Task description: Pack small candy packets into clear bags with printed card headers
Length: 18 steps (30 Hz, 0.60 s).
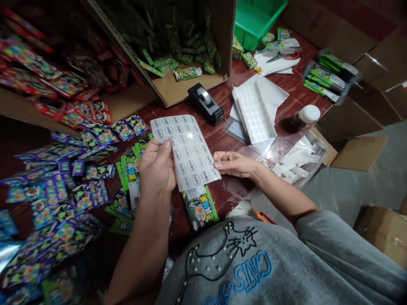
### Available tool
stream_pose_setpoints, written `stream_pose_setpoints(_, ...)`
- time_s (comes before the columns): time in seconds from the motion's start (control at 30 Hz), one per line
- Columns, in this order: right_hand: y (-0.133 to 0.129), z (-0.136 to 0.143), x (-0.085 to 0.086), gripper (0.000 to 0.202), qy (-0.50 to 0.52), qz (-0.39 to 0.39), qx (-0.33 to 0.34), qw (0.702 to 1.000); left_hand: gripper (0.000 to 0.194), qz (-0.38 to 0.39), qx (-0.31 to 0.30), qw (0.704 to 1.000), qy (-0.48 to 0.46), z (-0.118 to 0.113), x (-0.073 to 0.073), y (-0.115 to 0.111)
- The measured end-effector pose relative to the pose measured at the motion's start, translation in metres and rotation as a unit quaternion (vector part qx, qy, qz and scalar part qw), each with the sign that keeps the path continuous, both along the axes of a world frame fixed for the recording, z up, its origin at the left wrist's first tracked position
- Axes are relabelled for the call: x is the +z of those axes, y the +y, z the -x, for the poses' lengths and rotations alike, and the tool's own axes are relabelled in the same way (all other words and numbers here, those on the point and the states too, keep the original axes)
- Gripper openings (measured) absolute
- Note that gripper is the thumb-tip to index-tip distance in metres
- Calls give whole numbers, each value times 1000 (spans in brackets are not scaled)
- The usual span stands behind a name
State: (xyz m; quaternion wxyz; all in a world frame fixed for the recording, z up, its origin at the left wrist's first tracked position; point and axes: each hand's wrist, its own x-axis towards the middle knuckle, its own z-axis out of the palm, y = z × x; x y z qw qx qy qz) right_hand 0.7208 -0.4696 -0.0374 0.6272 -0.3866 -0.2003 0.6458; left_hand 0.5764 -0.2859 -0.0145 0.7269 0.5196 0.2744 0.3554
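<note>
A pale sheet of round stickers (187,148) with dark print is held tilted over the table. My left hand (158,166) grips its left edge, thumb on top. At the lower right edge of the sheet, my right hand (233,164) pinches it between thumb and fingers. Partly under the sheet's bottom lies a green and black packet (202,209) with a colourful print. More green packets (130,173) lie beside and partly behind my left hand.
Purple packets (92,195) and red packets (57,76) pile up left. A cardboard box (187,91) and tape dispenser (206,103) stand ahead. Rightward are white sheets (256,112), a white-capped bottle (307,116), scissors (288,55) and a green tray (257,21).
</note>
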Motion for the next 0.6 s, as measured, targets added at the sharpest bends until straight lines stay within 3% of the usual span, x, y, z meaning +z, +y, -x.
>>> stream_pose_setpoints(0.07, 3, 3, 1, 61, 0, -18, -44, 999, 44, 0, 27, 1000, -15, 0, -2, 5)
stream_pose_setpoints(0.13, 4, 3, 7, 61, -49, -35, -136, 989, 54, 4, 41, 999, -13, 3, -3, 3)
stream_pose_setpoints(0.27, 1, -4, 22, 36, -185, -46, -218, 957, 108, -68, -37, 996, 45, 16, -2, -18)
stream_pose_setpoints(0.3, -1, -6, 25, 33, -204, -47, -216, 954, 109, -106, -54, 991, 68, 19, -1, -24)
stream_pose_setpoints(0.43, -8, -15, 31, 42, -282, -51, -177, 942, 52, -242, -35, 953, 178, 28, 11, -35)
stream_pose_setpoints(0.5, -12, -20, 36, 34, -380, -62, -178, 906, 37, -311, -19, 927, 209, 30, 20, -33)
stream_pose_setpoints(0.6, -17, -25, 47, 22, -524, -103, -186, 825, 16, -420, 11, 884, 206, 31, 36, -29)
